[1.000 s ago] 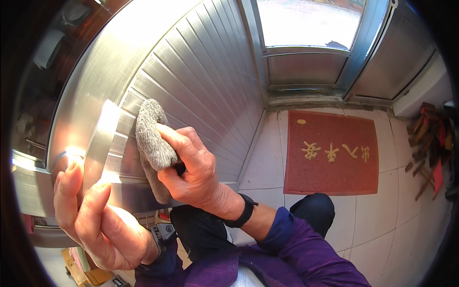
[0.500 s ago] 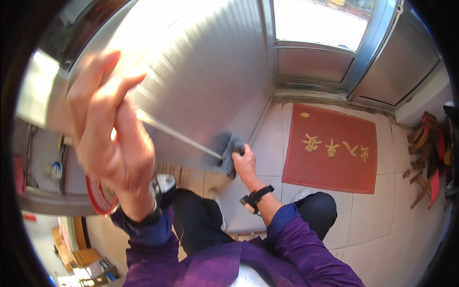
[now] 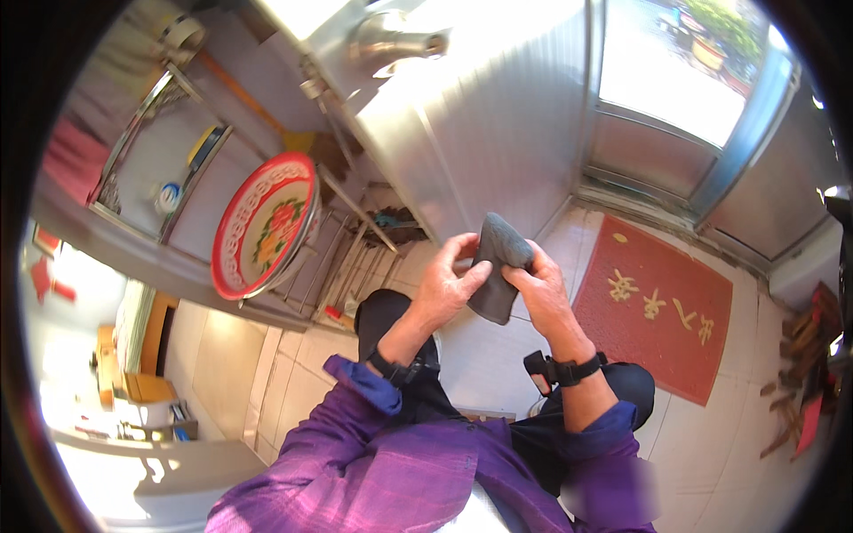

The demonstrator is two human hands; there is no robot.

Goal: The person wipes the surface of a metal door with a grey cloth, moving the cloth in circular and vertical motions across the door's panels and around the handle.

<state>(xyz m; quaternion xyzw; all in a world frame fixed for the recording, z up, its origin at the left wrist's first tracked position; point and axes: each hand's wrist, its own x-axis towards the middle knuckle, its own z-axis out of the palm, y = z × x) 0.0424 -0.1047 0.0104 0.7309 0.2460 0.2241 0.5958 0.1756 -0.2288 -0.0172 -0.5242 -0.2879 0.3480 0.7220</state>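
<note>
Now the gray cloth [image 3: 503,240] in the grip of right hand [image 3: 546,289] and, newly, left hand [image 3: 442,286].

Rag [image 3: 498,253] matt cloth; door panel [image 3: 484,155] glossy metal.

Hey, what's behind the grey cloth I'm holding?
Above the grey cloth, a metal panel shows; below, pale floor tiles. The left hand and right hand hold the cloth from either side; anything directly behind is covered.

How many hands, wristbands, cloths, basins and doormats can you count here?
Left hand and right hand: 2
Left wristband and right wristband: 2
Grey cloth: 1
Red-rimmed basin: 1
Red doormat: 1
Total: 7
</note>
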